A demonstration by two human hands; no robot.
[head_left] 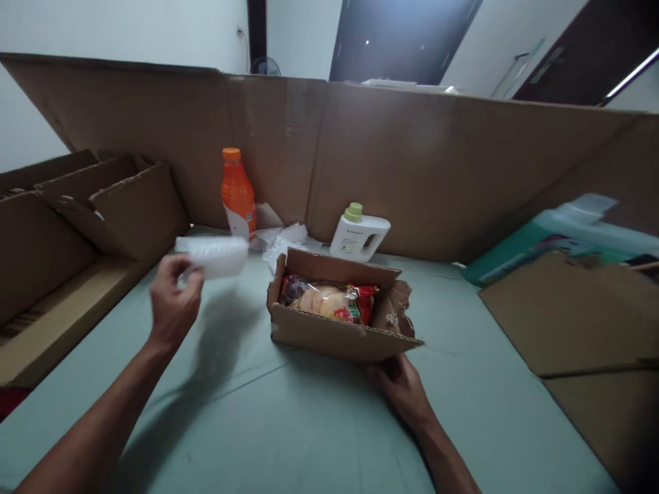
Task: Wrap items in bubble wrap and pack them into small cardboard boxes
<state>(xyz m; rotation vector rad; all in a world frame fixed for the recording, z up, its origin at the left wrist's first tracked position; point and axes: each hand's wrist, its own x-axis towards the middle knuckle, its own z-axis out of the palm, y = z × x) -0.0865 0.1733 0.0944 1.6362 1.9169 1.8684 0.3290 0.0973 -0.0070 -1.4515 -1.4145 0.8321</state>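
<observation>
My left hand (176, 296) is closed on one end of a white, translucent roll (219, 256), held above the table and smeared by motion; it may be bubble wrap. An open cardboard box (329, 335) sits in front of me, and in it lies a clear and red packet (329, 302) with pale, rounded pieces inside. At the box's lower right corner, my right hand (404, 391) grips from below, its fingertips partly hidden by the cardboard.
Behind the box stand an orange bottle (238, 192), crumpled clear plastic (285, 241) and a white jug with a green cap (359, 234). Cardboard boxes (123, 206) line the left. To the right, a teal liquid bottle (546, 237) lies behind cardboard flaps (571, 315). A tall cardboard wall (412, 158) closes the back.
</observation>
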